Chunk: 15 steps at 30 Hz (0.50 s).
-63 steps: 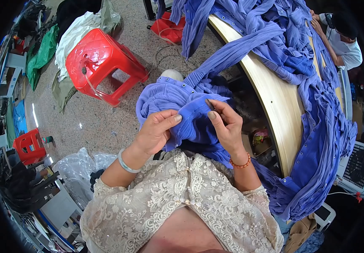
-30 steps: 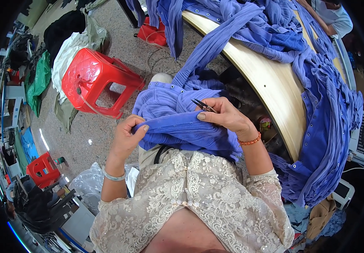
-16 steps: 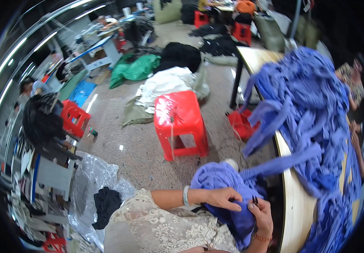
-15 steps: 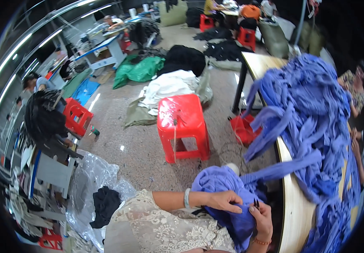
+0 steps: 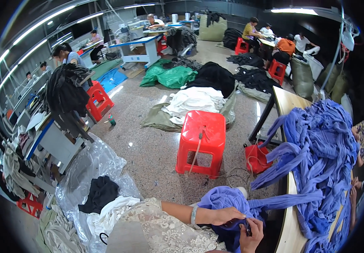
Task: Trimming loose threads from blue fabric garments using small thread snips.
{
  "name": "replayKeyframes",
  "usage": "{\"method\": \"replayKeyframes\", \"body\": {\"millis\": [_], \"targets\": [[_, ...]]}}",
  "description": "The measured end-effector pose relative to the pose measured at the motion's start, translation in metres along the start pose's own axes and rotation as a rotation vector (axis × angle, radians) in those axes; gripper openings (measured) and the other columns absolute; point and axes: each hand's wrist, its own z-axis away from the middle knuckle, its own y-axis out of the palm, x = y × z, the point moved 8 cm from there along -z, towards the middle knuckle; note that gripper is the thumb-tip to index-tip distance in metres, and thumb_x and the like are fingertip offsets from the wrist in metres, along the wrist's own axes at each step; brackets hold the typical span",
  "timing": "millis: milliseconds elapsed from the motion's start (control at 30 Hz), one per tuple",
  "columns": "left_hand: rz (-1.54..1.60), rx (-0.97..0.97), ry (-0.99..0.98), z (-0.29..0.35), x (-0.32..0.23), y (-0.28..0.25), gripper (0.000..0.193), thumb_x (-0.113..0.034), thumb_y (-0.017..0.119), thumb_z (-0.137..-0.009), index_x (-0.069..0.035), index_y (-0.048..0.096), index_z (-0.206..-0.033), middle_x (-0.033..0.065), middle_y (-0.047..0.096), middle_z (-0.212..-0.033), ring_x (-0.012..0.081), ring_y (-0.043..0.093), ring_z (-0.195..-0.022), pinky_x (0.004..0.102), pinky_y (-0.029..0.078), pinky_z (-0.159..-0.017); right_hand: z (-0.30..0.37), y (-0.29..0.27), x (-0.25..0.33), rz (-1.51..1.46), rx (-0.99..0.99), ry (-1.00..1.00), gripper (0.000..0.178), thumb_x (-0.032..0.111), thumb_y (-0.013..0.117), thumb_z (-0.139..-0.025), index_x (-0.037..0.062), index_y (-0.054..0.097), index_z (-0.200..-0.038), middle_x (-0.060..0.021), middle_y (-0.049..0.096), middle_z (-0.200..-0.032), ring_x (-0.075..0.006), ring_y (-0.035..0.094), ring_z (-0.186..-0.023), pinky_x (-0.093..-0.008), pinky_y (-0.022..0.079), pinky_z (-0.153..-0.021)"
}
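Bundled on my lap is a purple knit garment [image 5: 226, 198], and a long strip of it runs right to the table. My left hand [image 5: 229, 215] pinches the cloth between thumb and fingers. Close against those fingertips, my right hand [image 5: 253, 237] is closed around small dark thread snips [image 5: 248, 229], mostly covered by the fingers. Whether the blades touch the cloth I cannot tell. A large heap of purple knitwear [image 5: 317, 156] covers the wooden table [image 5: 293, 221] on my right.
A red plastic stool [image 5: 203, 130] stands in front of me, with white cloth [image 5: 196, 101] piled behind it. Clear plastic sheeting [image 5: 93, 160] and a black garment [image 5: 100, 194] lie at my left. A red bag [image 5: 256, 158] sits by the table. Other people work farther off and across the table.
The view has tilted up, so the scene sits lower and further right. My hands have come closer together, and the snips, which pointed up before, are now largely hidden by my right fingers.
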Motion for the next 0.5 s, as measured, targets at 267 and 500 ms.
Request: {"method": "replayKeyframes", "body": {"millis": [267, 500], "targets": [[0.140, -0.043, -0.036, 0.001, 0.021, -0.012, 0.018, -0.028, 0.064, -0.087, -0.012, 0.065, -0.081, -0.0078, 0.052, -0.070, 0.0031, 0.042, -0.063, 0.0215, 0.030, -0.052, 0.011, 0.012, 0.008, 0.116, 0.000, -0.119, 0.021, -0.001, 0.059, -0.077, 0.0084, 0.067, -0.095, -0.0120, 0.064, -0.086, -0.0290, 0.063, -0.077, -0.0362, 0.052, -0.067], [0.148, 0.019, 0.054, 0.022, 0.003, -0.003, 0.015, -0.023, 0.066, -0.084, -0.009, 0.066, -0.080, -0.0050, 0.059, -0.076, 0.0064, 0.049, -0.070, 0.0232, 0.037, -0.065, 0.019, 0.020, -0.051, -0.186, -0.107, 0.086, 0.012, 0.012, 0.053, -0.090, 0.0012, 0.058, -0.093, -0.0001, 0.052, -0.074, -0.0069, 0.041, -0.060, -0.0218, 0.035, -0.054]]}}
